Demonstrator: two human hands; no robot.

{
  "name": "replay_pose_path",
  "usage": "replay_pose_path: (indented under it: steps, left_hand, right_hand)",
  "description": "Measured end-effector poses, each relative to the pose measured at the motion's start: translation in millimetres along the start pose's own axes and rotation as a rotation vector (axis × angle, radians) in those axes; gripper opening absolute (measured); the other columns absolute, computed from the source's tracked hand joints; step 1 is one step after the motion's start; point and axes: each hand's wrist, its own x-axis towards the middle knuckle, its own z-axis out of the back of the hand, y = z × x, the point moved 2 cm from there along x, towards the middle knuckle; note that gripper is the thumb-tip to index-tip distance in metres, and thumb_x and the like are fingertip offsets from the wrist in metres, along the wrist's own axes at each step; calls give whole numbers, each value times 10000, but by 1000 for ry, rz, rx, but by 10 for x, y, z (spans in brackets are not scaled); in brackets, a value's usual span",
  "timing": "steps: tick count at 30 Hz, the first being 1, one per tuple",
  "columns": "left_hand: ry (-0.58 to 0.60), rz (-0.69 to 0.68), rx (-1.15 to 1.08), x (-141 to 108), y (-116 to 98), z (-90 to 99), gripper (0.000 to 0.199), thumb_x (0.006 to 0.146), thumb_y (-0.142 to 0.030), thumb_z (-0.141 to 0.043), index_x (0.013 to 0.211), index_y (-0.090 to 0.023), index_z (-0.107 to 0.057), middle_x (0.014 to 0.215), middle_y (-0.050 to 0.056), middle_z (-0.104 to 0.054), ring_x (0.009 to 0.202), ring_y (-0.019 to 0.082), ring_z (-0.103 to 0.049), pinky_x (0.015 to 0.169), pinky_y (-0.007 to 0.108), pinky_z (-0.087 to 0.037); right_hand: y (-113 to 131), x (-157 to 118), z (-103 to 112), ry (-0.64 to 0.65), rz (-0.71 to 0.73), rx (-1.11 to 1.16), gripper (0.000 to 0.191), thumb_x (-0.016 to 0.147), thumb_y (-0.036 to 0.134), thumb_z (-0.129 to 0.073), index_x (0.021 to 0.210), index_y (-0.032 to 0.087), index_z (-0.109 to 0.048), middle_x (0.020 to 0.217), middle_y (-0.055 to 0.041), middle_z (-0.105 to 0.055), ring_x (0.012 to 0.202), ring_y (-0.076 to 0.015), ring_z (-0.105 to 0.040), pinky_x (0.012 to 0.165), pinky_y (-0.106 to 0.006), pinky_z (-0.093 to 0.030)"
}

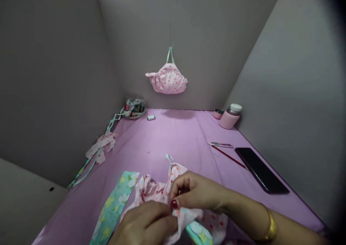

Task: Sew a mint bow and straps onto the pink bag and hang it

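Observation:
Pink cloth with red dots [155, 191] lies gathered at the near middle of the table, in folds. My left hand [146, 219] is closed on its lower part, fingers curled into the folds. My right hand [198, 189] pinches the same cloth between thumb and index finger; any small tool in that pinch is hidden. A green flowered band [199, 232] pokes out under the cloth below my right hand. To the left of the cloth lies a flat strip of green flowered fabric [115, 205].
A dotted pink piece [169, 80] hangs from a thread at the back. A basket [133, 116], a small white item [151, 117] and fabric scraps [104, 144] lie left. Right are a pink jar [229, 119], thread snips [223, 145], a red pencil-like stick [229, 156] and a black phone [261, 169].

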Motion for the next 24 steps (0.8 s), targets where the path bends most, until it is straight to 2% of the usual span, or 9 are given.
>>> replay_pose_path:
  steps: [3, 7, 11, 13, 17, 20, 22, 24]
  left_hand:
    - [6, 162, -249, 24, 94, -62, 155, 844, -146, -468, 897, -188, -607, 762, 24, -690, 674, 121, -640, 593, 173, -467]
    - [75, 534, -499, 32, 205, -140, 125, 715, -95, -605, 766, -194, -662, 710, -15, -676, 639, 109, -597, 592, 179, -414]
    - [111, 840, -744, -2, 288, -228, 43, 693, -169, -601, 693, -161, -644, 614, -34, -579, 596, 110, -494, 568, 205, -358]
    - [116, 929, -928, -25, 312, -275, 136, 667, -269, -640, 664, -137, -607, 586, -46, -505, 556, 97, -426, 537, 205, -325]
    - [182, 1009, -1198, -48, 315, -319, 304, 579, -381, -719, 656, -130, -566, 554, -67, -421, 501, 69, -316, 496, 200, -253]
    - [128, 970, -1211, -28, 327, -272, 295, 627, -376, -707, 715, -123, -584, 594, -55, -428, 534, 71, -311, 520, 203, -248]
    - [104, 933, -1206, -12, 336, -230, 274, 663, -361, -691, 751, -120, -597, 636, -42, -441, 571, 78, -329, 540, 205, -250]
    - [144, 918, -1238, -7, 329, -198, 265, 672, -355, -689, 748, -117, -601, 635, -40, -428, 573, 77, -322, 538, 205, -239]
  right_hand:
    - [-62, 68, -56, -46, -84, 147, 125, 635, 192, -643, 697, 104, -581, 584, 45, -521, 466, -26, -395, 455, -149, -301]
    - [-137, 139, -131, -96, -115, 245, 62, 599, 101, -578, 661, 106, -571, 530, 64, -500, 419, -15, -374, 412, -133, -271]
    - [-315, 251, -193, -279, -67, 573, 123, 546, 101, -591, 666, 117, -570, 542, 40, -557, 447, -54, -469, 460, -166, -351]
    - [-411, 326, -217, -297, -101, 737, 144, 542, 111, -606, 679, 125, -562, 542, 28, -570, 463, -88, -511, 495, -207, -397]
    - [-435, 405, -83, -435, -33, 976, 151, 599, 110, -621, 696, 155, -514, 532, 44, -554, 473, -93, -526, 507, -214, -418]
    - [-307, 335, 131, -497, 3, 1030, 118, 715, 167, -593, 741, 176, -479, 611, 39, -573, 561, -80, -567, 584, -202, -446]
    - [-199, 246, 312, -521, 40, 960, 77, 790, 200, -539, 761, 185, -469, 592, 55, -536, 527, -62, -542, 585, -190, -442]
    - [-105, 146, 552, -618, 123, 631, 86, 856, 229, -452, 785, 193, -485, 517, 88, -435, 417, -49, -442, 504, -159, -397]
